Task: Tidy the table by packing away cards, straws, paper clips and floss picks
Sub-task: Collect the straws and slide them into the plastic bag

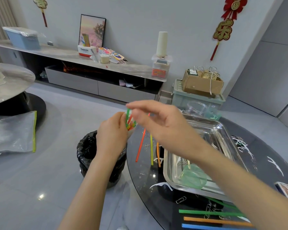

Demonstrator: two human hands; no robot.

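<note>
My left hand [112, 131] is closed around a bundle of coloured straws [130, 120], held above the table's left edge. My right hand [158, 120] hovers blurred just to the right of the bundle, its fingers spread and touching the straw tops. Three loose straws, red [140, 145], yellow [151, 149] and orange [158, 155], lie on the dark glass table [259, 146]. Green [206, 212], orange and blue [206, 227] straws lie near the front edge. Paper clips [180, 200] are scattered on the glass. A card [287, 190] shows at the right edge.
A steel tray [223, 130] holds a green lid [194, 177] and a few clips. Behind it stands a clear jar [197, 107]. A black-lined bin [88, 151] stands on the floor beneath my left hand. A zip bag [13, 132] lies at the left.
</note>
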